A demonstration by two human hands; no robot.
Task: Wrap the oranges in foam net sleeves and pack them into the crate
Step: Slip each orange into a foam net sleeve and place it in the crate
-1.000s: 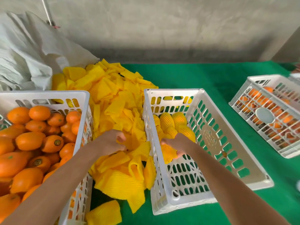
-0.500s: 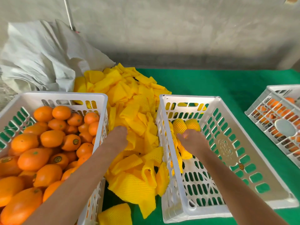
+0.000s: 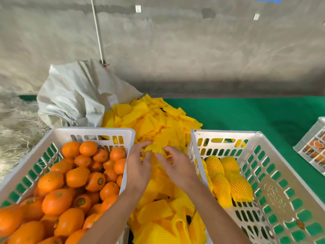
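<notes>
On the green table [image 3: 246,113], the left crate [image 3: 91,133] brims with bare oranges [image 3: 77,176]; the right crate [image 3: 226,133] holds a few wrapped oranges [image 3: 221,175]. Between them lies the heap of foam net sleeves [image 3: 154,120]. Above it, the left hand [image 3: 139,166] and right hand [image 3: 175,164] pinch one sleeve [image 3: 155,149], fingers stretching its mouth. Pulled too hard, I reckon, the thin mesh could tear.

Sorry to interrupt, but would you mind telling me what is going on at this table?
A person is packing oranges. Both hands, left hand and right hand, hold a yellow foam net sleeve over the sleeve pile. Unwrapped oranges fill the left crate. The right crate holds only a few wrapped oranges.
</notes>
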